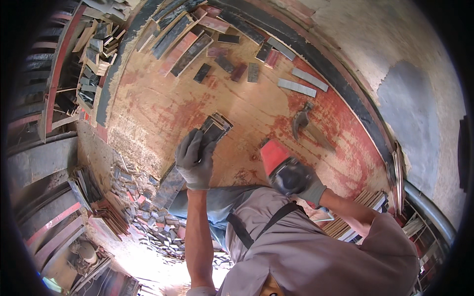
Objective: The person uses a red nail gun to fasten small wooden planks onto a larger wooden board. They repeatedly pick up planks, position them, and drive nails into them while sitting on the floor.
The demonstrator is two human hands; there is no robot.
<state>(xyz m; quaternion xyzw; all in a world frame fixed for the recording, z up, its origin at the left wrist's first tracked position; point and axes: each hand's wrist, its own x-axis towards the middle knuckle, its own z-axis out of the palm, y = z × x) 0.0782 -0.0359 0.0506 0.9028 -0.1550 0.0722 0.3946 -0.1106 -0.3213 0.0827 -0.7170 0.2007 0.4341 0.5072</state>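
My left hand (194,160), in a grey glove, grips a small stack of dark-faced wood pieces (216,128) on the worn red and tan worktable (163,116). My right hand (314,189), gloved too, is closed around a red and black nail gun (284,167). The gun is slightly blurred, and its red end points up and left over the table, apart from the stack. Beyond it lies a claw hammer (312,127) with a wooden handle. Two grey strips of fasteners (296,88) rest farther off.
Several short dark and reddish blocks (224,64) lie at the far side, beside longer boards (180,52). A dark raised edge (340,91) borders the table. Wood offcuts pile up at the left (96,59) and on the floor (165,229). A grey pipe (429,209) runs at the right.
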